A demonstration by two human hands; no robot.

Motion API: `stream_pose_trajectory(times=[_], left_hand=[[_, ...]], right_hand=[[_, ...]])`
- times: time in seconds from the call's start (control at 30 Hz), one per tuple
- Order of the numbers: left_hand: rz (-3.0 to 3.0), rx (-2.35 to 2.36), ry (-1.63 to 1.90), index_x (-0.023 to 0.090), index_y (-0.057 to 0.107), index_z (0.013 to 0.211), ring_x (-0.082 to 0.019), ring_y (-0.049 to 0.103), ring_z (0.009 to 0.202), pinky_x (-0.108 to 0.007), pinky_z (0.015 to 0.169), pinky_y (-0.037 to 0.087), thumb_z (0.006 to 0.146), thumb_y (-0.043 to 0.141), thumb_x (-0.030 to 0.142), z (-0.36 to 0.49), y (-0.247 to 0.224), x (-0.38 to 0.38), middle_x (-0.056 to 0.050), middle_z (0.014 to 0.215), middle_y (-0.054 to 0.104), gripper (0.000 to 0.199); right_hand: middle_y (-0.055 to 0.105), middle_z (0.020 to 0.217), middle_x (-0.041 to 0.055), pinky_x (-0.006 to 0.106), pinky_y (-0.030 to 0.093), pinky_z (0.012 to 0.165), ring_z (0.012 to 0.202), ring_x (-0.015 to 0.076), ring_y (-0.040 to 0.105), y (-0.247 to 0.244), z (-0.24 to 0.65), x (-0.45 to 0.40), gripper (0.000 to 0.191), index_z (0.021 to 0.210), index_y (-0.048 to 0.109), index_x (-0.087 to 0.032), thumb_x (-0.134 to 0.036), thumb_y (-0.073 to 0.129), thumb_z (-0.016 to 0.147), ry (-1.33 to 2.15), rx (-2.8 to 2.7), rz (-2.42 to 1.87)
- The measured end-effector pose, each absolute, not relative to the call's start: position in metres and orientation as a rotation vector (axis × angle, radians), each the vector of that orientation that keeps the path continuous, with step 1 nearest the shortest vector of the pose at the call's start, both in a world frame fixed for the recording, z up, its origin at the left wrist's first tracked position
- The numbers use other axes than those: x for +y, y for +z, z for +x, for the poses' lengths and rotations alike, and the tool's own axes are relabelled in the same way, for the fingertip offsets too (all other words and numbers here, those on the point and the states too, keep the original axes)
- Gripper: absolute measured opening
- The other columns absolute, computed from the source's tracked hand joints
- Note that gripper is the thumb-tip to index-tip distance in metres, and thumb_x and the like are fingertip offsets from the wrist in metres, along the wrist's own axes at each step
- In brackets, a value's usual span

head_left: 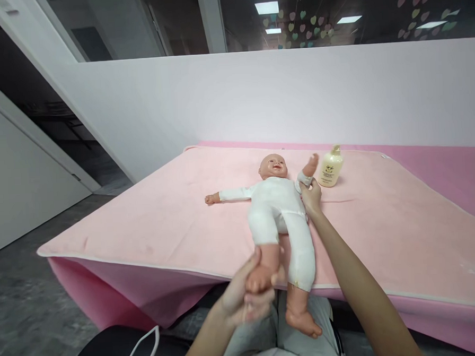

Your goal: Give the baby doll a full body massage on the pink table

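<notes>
A baby doll (280, 197) with a white cloth body lies on its back on the pink mat, head toward the wall and feet over the near edge. My left hand (247, 294) is wrapped round the doll's lower leg and foot on the left side, its fingers slightly blurred. With my right hand (312, 196) I grip the doll's raised arm on the right side, near its white sleeve. The doll's other arm stretches out to the left on the mat, and its other leg hangs past the edge.
A pale yellow pump bottle (331, 168) stands just beyond my right hand. The pink mat (163, 214) covers a table against a white wall (257, 97). A white cable (151, 347) lies over a black seat (111, 352) at the lower left.
</notes>
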State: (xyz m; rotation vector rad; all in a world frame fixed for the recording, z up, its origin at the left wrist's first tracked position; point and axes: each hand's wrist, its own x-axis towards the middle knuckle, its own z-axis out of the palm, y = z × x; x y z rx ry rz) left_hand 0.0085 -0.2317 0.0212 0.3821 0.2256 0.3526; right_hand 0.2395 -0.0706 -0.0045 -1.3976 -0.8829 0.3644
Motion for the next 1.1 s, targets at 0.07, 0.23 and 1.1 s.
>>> stream_pose_trajectory(times=[0.07,0.23,1.1], left_hand=[[0.326,0.278,0.535,0.013,0.052,0.086,0.002,0.017,0.027,-0.011,0.022,0.016,0.090,0.030,0.052,0.015,0.036,-0.197,0.003,0.061,0.047,0.045],[0.224,0.335,0.656,0.011,0.047,0.078,0.004,0.016,0.030,-0.008,0.025,0.019,0.094,0.024,0.047,0.036,0.063,-0.143,0.001,0.065,0.049,0.046],[0.410,0.483,0.436,0.014,0.052,0.067,0.000,0.008,0.029,-0.013,0.026,0.002,0.062,0.054,0.074,0.060,0.024,-0.271,0.010,0.036,0.023,0.060]], right_hand=[[0.063,0.095,0.0041,0.029,0.044,0.077,0.086,0.0179,0.057,0.001,0.233,-0.077,0.034,0.095,0.062,-0.018,-0.017,0.046,0.065,0.317,-1.048,-1.362],[0.063,0.104,0.0042,0.029,0.042,0.086,0.096,0.0172,0.055,0.010,0.221,-0.088,0.050,0.097,0.065,-0.020,-0.007,0.037,0.058,0.227,-1.297,-1.304],[0.061,0.074,0.0001,0.026,0.043,0.055,0.059,0.0139,0.050,0.009,0.229,-0.078,0.033,0.093,0.061,-0.017,-0.029,0.052,0.063,0.521,-0.867,-1.340]])
